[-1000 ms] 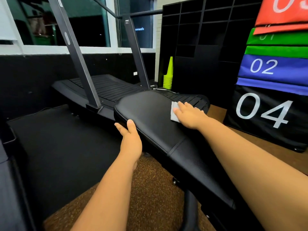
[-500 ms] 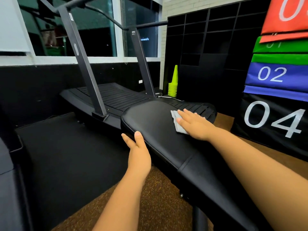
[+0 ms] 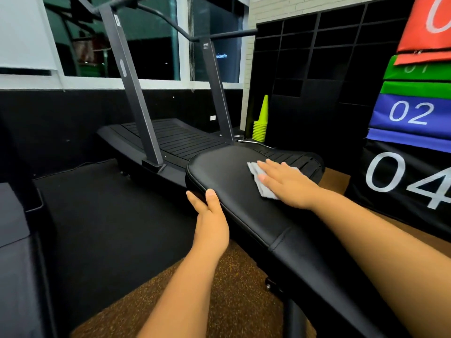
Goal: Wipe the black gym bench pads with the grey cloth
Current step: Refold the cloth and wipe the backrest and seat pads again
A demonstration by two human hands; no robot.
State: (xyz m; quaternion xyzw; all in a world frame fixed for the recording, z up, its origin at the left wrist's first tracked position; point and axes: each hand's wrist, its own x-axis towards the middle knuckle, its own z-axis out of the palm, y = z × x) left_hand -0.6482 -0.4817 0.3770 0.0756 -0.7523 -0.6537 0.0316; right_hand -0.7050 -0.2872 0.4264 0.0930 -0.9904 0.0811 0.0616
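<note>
The black gym bench runs from lower right to centre, its far back pad (image 3: 227, 176) broad and rounded, the nearer seat pad (image 3: 317, 269) past a seam. A grey cloth (image 3: 260, 182) lies flat on the far pad's right side. My right hand (image 3: 285, 184) presses on it with straight, spread fingers, covering most of it. My left hand (image 3: 211, 220) grips the pad's left edge, thumb on top and fingers over the side.
A black curved treadmill (image 3: 170, 140) with grey uprights stands just beyond the bench. Stacked yellow-green cones (image 3: 260, 123) sit by black cubby shelves (image 3: 317, 69). Numbered soft boxes (image 3: 410, 147) rise at the right. Black matting (image 3: 109, 228) and brown speckled floor (image 3: 219, 301) lie below.
My right hand has slid the cloth a little toward me along the pad's right side, and more cloth now shows beside it. My left hand keeps its hold on the left edge.
</note>
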